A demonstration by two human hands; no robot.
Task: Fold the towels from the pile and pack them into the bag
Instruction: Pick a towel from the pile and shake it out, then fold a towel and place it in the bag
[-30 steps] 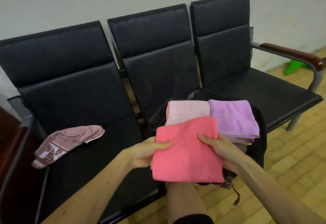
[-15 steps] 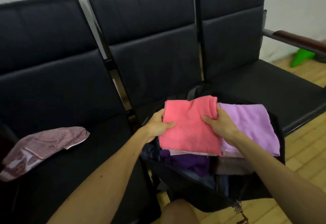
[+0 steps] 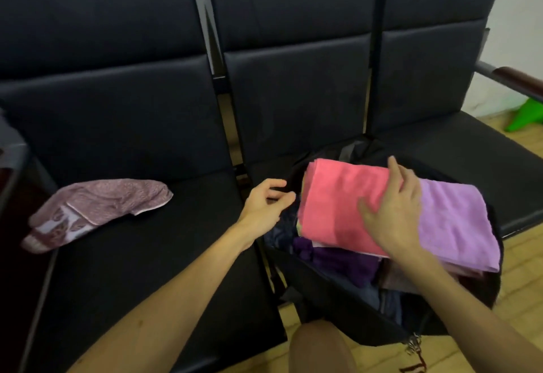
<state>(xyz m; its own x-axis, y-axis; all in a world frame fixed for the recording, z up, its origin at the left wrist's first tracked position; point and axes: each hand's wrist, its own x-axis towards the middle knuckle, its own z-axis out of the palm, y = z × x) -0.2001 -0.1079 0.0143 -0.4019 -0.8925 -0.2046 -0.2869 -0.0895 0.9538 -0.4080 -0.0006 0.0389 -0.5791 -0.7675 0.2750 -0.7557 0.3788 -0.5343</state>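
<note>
A waiting area: black linked bench seats (image 3: 141, 220) against a plain wall (image 3: 523, 20)

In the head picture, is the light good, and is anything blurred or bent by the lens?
Head view: dim, flat light, so the black seats and the bag lose detail. Head view: all is soft, the left hand slightly smeared. Head view: the wide lens bends the seat backs; no hard glare.

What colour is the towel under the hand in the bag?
Coral pink. The towel shows best in the head view, beside a lilac towel.
</note>
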